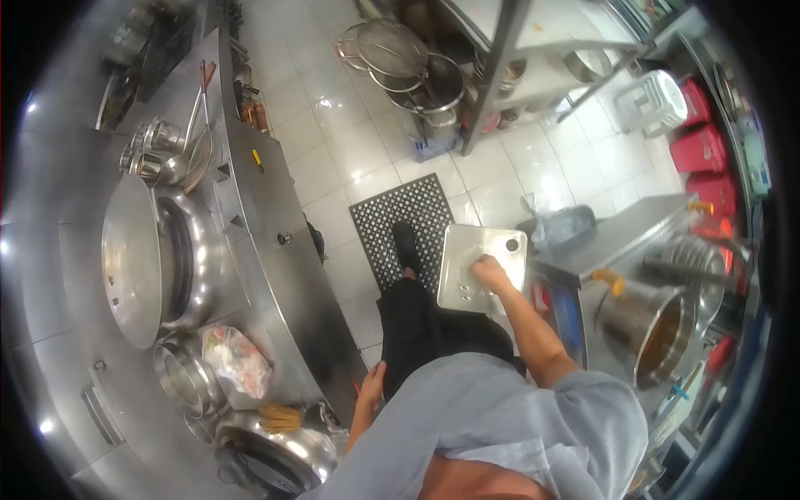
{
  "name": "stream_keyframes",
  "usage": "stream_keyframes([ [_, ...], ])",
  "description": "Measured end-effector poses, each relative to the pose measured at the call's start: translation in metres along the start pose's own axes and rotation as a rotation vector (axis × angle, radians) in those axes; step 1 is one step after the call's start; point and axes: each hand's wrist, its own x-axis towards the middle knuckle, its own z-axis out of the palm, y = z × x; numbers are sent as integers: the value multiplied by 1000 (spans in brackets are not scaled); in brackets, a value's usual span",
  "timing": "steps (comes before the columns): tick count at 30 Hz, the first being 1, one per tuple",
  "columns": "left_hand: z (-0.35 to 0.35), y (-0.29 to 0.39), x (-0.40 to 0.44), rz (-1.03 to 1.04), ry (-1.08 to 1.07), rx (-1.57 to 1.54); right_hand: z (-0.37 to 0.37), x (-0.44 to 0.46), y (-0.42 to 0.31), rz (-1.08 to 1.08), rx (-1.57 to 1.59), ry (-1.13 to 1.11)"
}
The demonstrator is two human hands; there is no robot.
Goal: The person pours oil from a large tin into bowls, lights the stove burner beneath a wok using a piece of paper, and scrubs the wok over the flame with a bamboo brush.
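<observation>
My right hand [488, 272] is over a pale, shallow rectangular metal tray [454, 271] in front of my legs. Its fingers are curled together, and whatever they may hold is hidden. Near one corner of the tray is a dark round spot [512, 245], perhaps a hole. A few small marks show on the tray's surface below the hand. My left hand [372, 385] hangs low beside my left thigh, its fingers bent. A thin red object [357, 389] shows at its edge; I cannot tell what it is.
A perforated black mat [379, 218] lies under my foot. Along the left runs a steel counter [296, 275] with a large wok [133, 262]. On the right are a steel pot [621, 321] and a worktop [629, 229]. Pots and a strainer [392, 48] stand ahead.
</observation>
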Motion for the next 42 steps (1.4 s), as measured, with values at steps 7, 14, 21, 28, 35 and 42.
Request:
stream_keyframes([
  [7,-63,68,94,-126,-215,371,73,151,5,-85,-277,-25],
  [14,-97,106,166,-279,-56,-273,139,264,-135,-11,-265,-146],
  [21,-79,176,186,-69,-11,25,200,443,-173,-409,-307,-224],
  [28,-91,116,164,-411,122,-333,255,586,-256,-461,-429,-196],
  [35,-65,73,101,-541,62,-200,228,554,-388,-164,-561,-16],
  [42,-77,113,145,-145,117,-126,136,306,-218,-303,-571,-365],
])
